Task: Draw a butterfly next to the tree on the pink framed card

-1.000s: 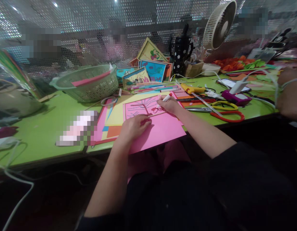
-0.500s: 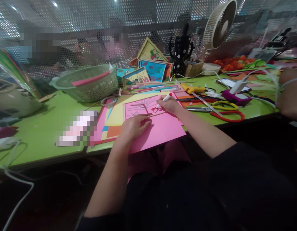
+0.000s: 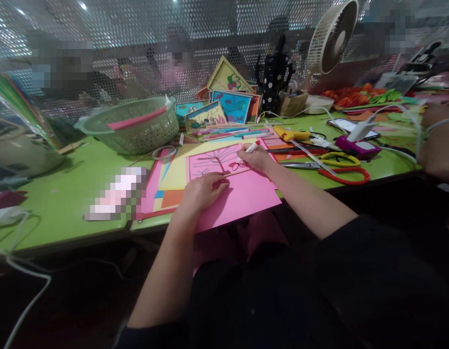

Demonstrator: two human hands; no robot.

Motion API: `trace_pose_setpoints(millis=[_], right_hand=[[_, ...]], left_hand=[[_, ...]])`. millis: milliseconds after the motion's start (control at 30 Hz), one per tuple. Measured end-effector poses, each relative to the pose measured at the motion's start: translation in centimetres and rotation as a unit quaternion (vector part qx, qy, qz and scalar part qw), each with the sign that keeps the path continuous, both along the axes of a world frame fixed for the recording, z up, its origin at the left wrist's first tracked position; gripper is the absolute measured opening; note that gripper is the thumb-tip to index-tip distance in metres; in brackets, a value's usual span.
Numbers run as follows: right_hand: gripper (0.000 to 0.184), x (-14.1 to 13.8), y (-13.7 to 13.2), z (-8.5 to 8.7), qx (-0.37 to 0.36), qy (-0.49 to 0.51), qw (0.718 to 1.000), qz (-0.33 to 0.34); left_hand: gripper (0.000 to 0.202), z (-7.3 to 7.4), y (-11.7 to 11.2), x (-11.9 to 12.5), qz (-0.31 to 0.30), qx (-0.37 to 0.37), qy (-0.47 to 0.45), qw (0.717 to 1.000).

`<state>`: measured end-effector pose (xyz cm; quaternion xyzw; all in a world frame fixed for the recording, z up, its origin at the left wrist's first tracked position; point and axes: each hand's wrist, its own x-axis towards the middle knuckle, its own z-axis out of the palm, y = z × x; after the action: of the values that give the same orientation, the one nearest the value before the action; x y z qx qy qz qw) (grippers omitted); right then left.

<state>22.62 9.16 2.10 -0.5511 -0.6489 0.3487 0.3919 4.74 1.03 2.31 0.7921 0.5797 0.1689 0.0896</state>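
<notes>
My right hand (image 3: 255,159) is closed round a white marker (image 3: 252,146) with a red end, held at a slant over the pink drawing (image 3: 210,162). Dark tree-like branches and a small red outlined shape show on that drawing, which has a thin frame edge along its near side. My left hand (image 3: 205,190) lies at the drawing's near edge, its fingers stretched out and resting there. Beneath both hands is a large pink sheet (image 3: 242,196). More coloured paper, including a yellow sheet (image 3: 173,174), sticks out to the left.
Scissors (image 3: 343,174) with red handles and a yellow glue gun (image 3: 286,134) lie to the right. Several markers (image 3: 232,132) lie behind the drawing. A green basket (image 3: 133,128) stands at back left, framed pictures (image 3: 237,107) at the back. Another person's arm (image 3: 439,140) is at far right.
</notes>
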Motion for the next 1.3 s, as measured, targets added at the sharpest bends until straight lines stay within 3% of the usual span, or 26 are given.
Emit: trace_pose_setpoints(millis=[1300], right_hand=[[0.017, 0.01, 0.02, -0.07, 0.005, 0.000, 1.000, 0.002]], left_hand=[[0.027, 0.04, -0.01, 0.10, 0.003, -0.007, 0.001, 1.000]])
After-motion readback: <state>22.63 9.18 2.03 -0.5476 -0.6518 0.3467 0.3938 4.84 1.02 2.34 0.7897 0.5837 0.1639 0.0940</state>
